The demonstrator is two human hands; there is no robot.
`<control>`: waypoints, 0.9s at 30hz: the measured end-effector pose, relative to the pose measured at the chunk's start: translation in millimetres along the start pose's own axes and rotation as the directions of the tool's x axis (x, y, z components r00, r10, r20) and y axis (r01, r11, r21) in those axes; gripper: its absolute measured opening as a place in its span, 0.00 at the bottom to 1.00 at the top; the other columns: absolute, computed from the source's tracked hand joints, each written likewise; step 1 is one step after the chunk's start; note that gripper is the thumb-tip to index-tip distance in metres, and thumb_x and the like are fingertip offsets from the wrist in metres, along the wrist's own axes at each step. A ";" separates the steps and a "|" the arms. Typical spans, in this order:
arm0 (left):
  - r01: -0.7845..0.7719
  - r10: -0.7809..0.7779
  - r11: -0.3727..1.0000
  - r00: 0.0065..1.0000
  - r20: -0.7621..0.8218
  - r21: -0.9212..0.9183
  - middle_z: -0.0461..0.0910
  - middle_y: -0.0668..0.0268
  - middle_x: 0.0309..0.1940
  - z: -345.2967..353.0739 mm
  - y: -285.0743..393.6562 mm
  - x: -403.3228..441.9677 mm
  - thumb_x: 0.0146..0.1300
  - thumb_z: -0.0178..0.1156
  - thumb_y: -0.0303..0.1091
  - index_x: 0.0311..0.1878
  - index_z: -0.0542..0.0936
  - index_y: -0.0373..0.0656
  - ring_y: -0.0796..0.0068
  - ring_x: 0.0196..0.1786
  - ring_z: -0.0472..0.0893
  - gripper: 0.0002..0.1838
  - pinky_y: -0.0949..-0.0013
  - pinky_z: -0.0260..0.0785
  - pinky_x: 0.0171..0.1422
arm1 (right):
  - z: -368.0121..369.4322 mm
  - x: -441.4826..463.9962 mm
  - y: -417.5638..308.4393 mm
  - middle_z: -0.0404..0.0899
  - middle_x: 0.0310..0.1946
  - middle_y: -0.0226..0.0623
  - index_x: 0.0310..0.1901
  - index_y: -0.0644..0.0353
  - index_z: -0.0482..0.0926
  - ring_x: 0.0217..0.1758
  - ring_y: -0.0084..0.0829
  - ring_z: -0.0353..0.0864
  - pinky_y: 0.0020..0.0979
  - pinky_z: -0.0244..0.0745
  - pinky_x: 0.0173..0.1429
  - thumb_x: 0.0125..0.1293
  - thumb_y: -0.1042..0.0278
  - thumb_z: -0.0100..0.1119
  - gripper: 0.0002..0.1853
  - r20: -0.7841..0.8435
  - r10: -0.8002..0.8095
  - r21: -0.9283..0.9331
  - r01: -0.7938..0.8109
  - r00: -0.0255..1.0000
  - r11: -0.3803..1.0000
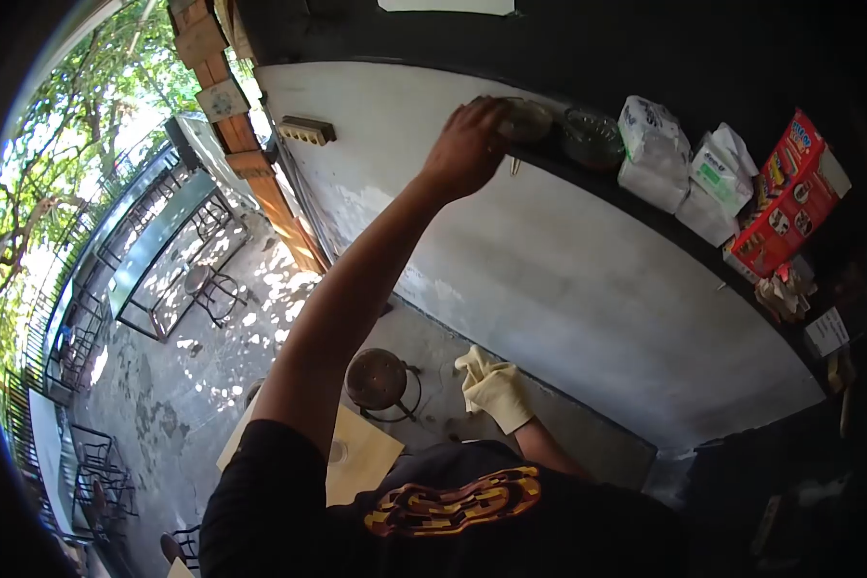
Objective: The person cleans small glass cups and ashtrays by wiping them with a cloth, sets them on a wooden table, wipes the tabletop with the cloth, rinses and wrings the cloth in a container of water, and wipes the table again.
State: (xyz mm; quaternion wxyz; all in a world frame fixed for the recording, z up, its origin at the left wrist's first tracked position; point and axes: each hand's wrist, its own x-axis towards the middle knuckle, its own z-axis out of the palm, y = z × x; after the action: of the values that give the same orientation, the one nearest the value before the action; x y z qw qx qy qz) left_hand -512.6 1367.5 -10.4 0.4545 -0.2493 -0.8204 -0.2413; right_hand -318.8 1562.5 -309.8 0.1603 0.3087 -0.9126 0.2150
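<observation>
My bare left hand (467, 144) reaches up to the dark ledge on top of the low wall. Its fingers curl around the near side of a clear glass jar (528, 121). Beside it on the ledge stands a second, darker glass jar (591, 138). Down by my body, my right hand (499, 393) is covered by a cream glove (509, 403) with its cuff at the wrist. Loose folds of cream material stick out at the finger end. Whether those folds are a cloth or the glove's own fingers, I cannot tell.
Tissue packs (655, 154) and a red box (788, 197) stand farther right on the ledge (645, 204). A round stool (376, 378) and a light wooden tabletop (371, 448) are below me. Long tables (164, 241) and more stools stand along the railing at left.
</observation>
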 end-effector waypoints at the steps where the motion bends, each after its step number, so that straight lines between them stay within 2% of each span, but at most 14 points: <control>1: -0.040 0.036 0.998 0.996 0.077 0.052 0.76 0.52 0.64 12.5 -8.3 5.3 0.67 0.56 0.30 0.63 0.77 0.46 0.49 0.70 0.71 0.21 0.48 0.55 0.80 | 2.2 -3.2 6.9 0.84 0.34 0.36 0.40 0.48 0.79 0.26 0.44 0.84 0.39 0.79 0.30 0.60 0.64 0.62 0.06 -0.036 0.109 0.073 -0.106 0.993 0.992; 3: -0.119 0.079 0.980 0.968 0.240 0.159 0.75 0.52 0.65 31.7 -26.9 5.6 0.65 0.57 0.29 0.63 0.78 0.45 0.49 0.72 0.70 0.22 0.46 0.50 0.83 | -6.9 1.2 15.0 0.85 0.31 0.37 0.40 0.49 0.79 0.30 0.46 0.86 0.40 0.80 0.32 0.62 0.62 0.62 0.06 -0.080 0.173 0.129 -0.162 0.982 0.978; 6: -0.160 0.108 0.943 0.976 0.187 0.291 0.78 0.60 0.59 39.0 -30.3 2.0 0.66 0.53 0.26 0.52 0.85 0.48 0.55 0.71 0.70 0.16 0.47 0.56 0.79 | -21.5 -1.3 17.8 0.86 0.31 0.36 0.39 0.48 0.77 0.33 0.48 0.86 0.41 0.80 0.32 0.63 0.60 0.61 0.06 -0.059 0.236 0.097 -0.229 0.970 0.969; 10: 0.054 -0.049 0.997 0.994 -0.097 0.052 0.79 0.57 0.52 5.0 17.0 -17.8 0.67 0.59 0.26 0.48 0.81 0.42 0.49 0.62 0.76 0.08 0.50 0.64 0.72 | -23.7 -4.9 21.7 0.86 0.31 0.34 0.38 0.45 0.75 0.34 0.49 0.86 0.43 0.80 0.32 0.65 0.61 0.59 0.03 0.069 0.258 0.087 -0.264 0.964 0.961; 12: 0.274 -0.302 0.923 0.951 -0.069 -0.269 0.79 0.55 0.48 -18.7 42.0 -42.6 0.65 0.61 0.25 0.48 0.77 0.42 0.51 0.56 0.78 0.09 0.55 0.68 0.67 | -10.9 -2.4 29.7 0.80 0.25 0.39 0.36 0.51 0.74 0.29 0.49 0.84 0.42 0.80 0.31 0.63 0.63 0.60 0.05 -0.018 0.049 0.022 -0.048 0.999 0.999; 14: 0.314 -0.378 0.856 0.922 -0.083 -0.412 0.79 0.61 0.42 -34.4 52.2 -86.7 0.68 0.63 0.27 0.46 0.76 0.41 0.62 0.48 0.78 0.07 0.63 0.70 0.57 | -18.4 9.1 25.3 0.75 0.22 0.41 0.34 0.56 0.74 0.26 0.46 0.82 0.42 0.81 0.31 0.61 0.67 0.59 0.05 -0.055 -0.120 -0.042 0.118 0.991 0.992; 15: 0.419 -0.504 0.723 0.864 -0.004 -0.550 0.78 0.63 0.41 -39.2 57.2 -116.0 0.70 0.63 0.29 0.45 0.76 0.40 0.68 0.47 0.77 0.07 0.66 0.69 0.56 | -24.2 17.1 21.1 0.73 0.21 0.41 0.33 0.58 0.74 0.24 0.45 0.80 0.41 0.81 0.33 0.60 0.69 0.59 0.05 -0.079 -0.185 -0.037 0.182 0.980 0.983; 16: 0.503 -0.604 0.555 0.792 0.095 -0.662 0.77 0.66 0.40 -42.6 62.9 -145.9 0.71 0.63 0.30 0.45 0.76 0.40 0.73 0.46 0.76 0.07 0.68 0.69 0.56 | -42.2 33.0 10.6 0.72 0.21 0.41 0.32 0.60 0.74 0.24 0.43 0.79 0.39 0.83 0.36 0.59 0.71 0.58 0.04 -0.122 -0.210 0.048 0.217 0.970 0.975; 18: 0.586 -0.633 0.404 0.734 0.248 -0.702 0.77 0.70 0.40 -51.8 81.9 -198.5 0.73 0.62 0.32 0.45 0.76 0.39 0.79 0.47 0.75 0.07 0.69 0.69 0.56 | -59.4 44.1 -6.3 0.71 0.24 0.40 0.35 0.63 0.74 0.26 0.40 0.78 0.38 0.84 0.42 0.58 0.73 0.59 0.05 -0.167 -0.182 0.240 0.219 0.969 0.946; 20: 0.711 -0.687 0.219 0.599 0.412 -0.668 0.77 0.69 0.40 -52.8 107.8 -238.0 0.72 0.63 0.32 0.45 0.76 0.39 0.78 0.47 0.76 0.07 0.69 0.70 0.56 | -61.1 49.1 -23.4 0.74 0.30 0.40 0.41 0.64 0.75 0.32 0.38 0.79 0.37 0.82 0.49 0.60 0.73 0.61 0.09 -0.159 -0.096 0.452 0.158 0.983 0.878; 22: 0.812 -0.650 0.197 0.528 0.546 -0.550 0.77 0.69 0.39 -49.5 124.1 -276.9 0.70 0.62 0.26 0.45 0.77 0.39 0.78 0.46 0.75 0.04 0.69 0.69 0.55 | -60.7 50.5 -40.0 0.76 0.36 0.39 0.48 0.65 0.75 0.38 0.36 0.80 0.36 0.81 0.55 0.62 0.74 0.62 0.13 -0.118 -0.022 0.644 0.093 0.993 0.759; 24: 0.747 -0.533 0.476 0.665 0.523 -0.464 0.76 0.68 0.39 -39.9 142.5 -310.6 0.64 0.59 0.19 0.44 0.77 0.38 0.78 0.47 0.74 0.07 0.69 0.68 0.54 | -64.7 52.5 -52.9 0.79 0.42 0.38 0.54 0.67 0.76 0.44 0.34 0.81 0.36 0.80 0.61 0.63 0.74 0.64 0.18 -0.059 0.036 0.802 0.026 0.998 0.597; 25: 0.789 -0.576 0.463 0.614 0.540 -0.403 0.76 0.68 0.40 -40.1 152.6 -316.4 0.58 0.57 0.16 0.44 0.76 0.37 0.78 0.48 0.74 0.11 0.69 0.68 0.55 | -73.0 48.1 -52.0 0.77 0.53 0.38 0.67 0.64 0.67 0.56 0.32 0.79 0.32 0.78 0.62 0.69 0.65 0.66 0.29 0.123 0.015 0.856 -0.114 0.992 0.504; 27: 0.788 -0.607 0.285 0.589 0.533 -0.546 0.78 0.69 0.41 -45.8 144.4 -320.3 0.58 0.58 0.17 0.47 0.77 0.36 0.78 0.49 0.76 0.13 0.71 0.69 0.55 | -44.1 44.4 -47.4 0.77 0.54 0.38 0.67 0.63 0.67 0.56 0.31 0.79 0.32 0.78 0.62 0.69 0.64 0.67 0.30 0.112 0.009 0.877 -0.103 0.994 0.468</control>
State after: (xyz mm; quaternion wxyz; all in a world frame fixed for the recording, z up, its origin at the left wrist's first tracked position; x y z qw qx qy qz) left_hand -245.0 1387.8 -241.8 0.0621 -0.0483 -0.7136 -0.6961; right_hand -315.4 1528.2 -239.2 -0.0704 0.3264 -0.6877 0.6447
